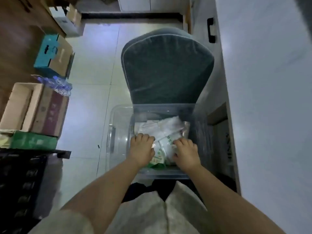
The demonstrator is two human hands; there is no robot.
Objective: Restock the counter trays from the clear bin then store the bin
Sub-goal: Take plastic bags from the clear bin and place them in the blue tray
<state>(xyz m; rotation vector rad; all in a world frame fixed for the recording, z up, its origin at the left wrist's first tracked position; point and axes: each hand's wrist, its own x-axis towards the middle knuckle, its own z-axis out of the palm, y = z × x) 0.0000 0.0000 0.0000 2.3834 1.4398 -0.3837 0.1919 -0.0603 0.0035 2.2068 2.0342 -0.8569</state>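
A clear plastic bin [118,132] stands on the seat of a grey upholstered chair [167,68] straight in front of me. White packets with green print [166,130] fill its bottom. Both my hands are inside the bin. My left hand [142,150] lies on the left side of the pile, its fingers curled over the packets. On the right side of the pile, my right hand [186,152] has its fingers curled into the packets. What lies under the palms is hidden.
Cardboard boxes [35,108] and a teal box [50,54] line the floor at the left, with a green box [33,141] and a black crate [22,179] nearer me. A white cabinet wall [266,81] runs along the right. Pale tiled floor [94,81] lies between.
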